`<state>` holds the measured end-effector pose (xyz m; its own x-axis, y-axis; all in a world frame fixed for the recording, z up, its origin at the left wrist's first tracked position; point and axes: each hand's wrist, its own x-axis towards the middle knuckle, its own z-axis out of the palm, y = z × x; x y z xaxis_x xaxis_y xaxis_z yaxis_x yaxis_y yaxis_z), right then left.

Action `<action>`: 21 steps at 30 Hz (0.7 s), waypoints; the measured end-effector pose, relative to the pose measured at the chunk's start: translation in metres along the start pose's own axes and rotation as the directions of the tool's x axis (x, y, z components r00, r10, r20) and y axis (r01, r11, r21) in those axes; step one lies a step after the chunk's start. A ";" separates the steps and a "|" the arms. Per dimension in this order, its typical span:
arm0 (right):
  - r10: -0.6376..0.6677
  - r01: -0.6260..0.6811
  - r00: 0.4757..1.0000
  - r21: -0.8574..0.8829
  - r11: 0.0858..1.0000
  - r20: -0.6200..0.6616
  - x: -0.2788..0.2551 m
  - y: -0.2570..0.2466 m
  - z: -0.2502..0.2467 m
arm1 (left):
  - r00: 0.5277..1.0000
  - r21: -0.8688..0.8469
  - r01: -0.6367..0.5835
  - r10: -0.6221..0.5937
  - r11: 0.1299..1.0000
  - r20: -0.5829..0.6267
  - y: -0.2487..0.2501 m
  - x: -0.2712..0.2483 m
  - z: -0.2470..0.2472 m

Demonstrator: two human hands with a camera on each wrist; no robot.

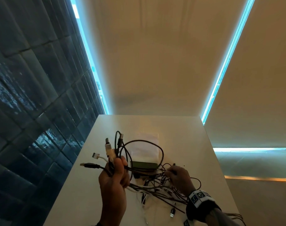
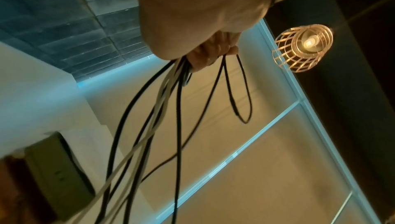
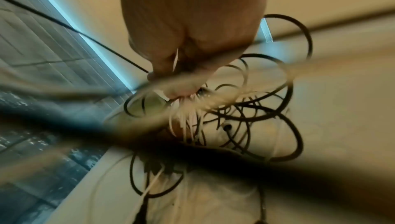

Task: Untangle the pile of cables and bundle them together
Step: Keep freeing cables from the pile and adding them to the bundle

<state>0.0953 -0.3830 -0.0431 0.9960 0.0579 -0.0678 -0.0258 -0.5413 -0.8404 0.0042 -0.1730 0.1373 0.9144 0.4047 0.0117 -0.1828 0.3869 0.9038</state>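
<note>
Head view: the left hand [image 1: 113, 175] gripped several gathered black and white cable ends [image 1: 111, 154], while the right hand [image 1: 178, 176] pinched a strand in the tangled black-and-white cable pile [image 1: 155, 188] left unsorted on the white table [image 1: 188, 144].

Blurred cables [image 3: 192, 140] seemingly hide the right wrist view's lower half.

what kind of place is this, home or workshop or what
Probably an indoor room in a home or a styled lounge, not a workshop. A small white table stands against a dark tiled wall, blue strip lights edge beige panels, and a slatted hanging lamp glows overhead.
</note>
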 end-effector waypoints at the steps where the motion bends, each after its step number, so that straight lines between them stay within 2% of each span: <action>1: -0.008 0.008 1.000 -0.009 1.000 -0.024 0.002 -0.004 -0.001 | 1.000 0.115 0.001 0.003 0.993 -0.029 -0.006 0.001 -0.001; 4: -0.025 0.027 0.998 0.032 0.999 -0.059 0.007 -0.015 -0.002 | 0.996 0.448 -0.013 0.052 0.894 -0.074 -0.025 0.001 0.001; 6: -0.030 0.036 0.997 0.088 0.996 -0.070 0.007 -0.024 -0.001 | 0.994 0.536 -0.034 0.082 0.843 -0.067 -0.036 0.002 0.002; 9: -0.047 0.063 0.995 0.198 0.978 -0.084 0.001 -0.045 -0.003 | 0.994 0.630 0.047 0.029 0.775 -0.110 -0.046 0.004 0.002; 12: -0.082 0.105 0.994 0.385 0.917 -0.075 -0.010 -0.069 -0.005 | 0.992 0.661 0.104 -0.029 0.744 -0.124 -0.052 0.007 0.004; 16: -0.130 0.108 0.992 0.547 0.830 0.000 -0.024 -0.091 -0.001 | 0.977 0.617 0.205 -0.127 0.760 -0.169 -0.062 0.012 0.005; 21: -0.287 0.192 0.954 0.565 0.802 0.083 -0.033 -0.093 0.010 | 0.963 0.513 0.268 -0.229 0.816 -0.139 -0.063 0.012 0.005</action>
<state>0.0639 -0.3258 0.0320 0.9509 0.2804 0.1313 0.1219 0.0507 -0.9912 0.0283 -0.1971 0.0828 0.8725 0.4166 -0.2554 0.2812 -0.0007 0.9596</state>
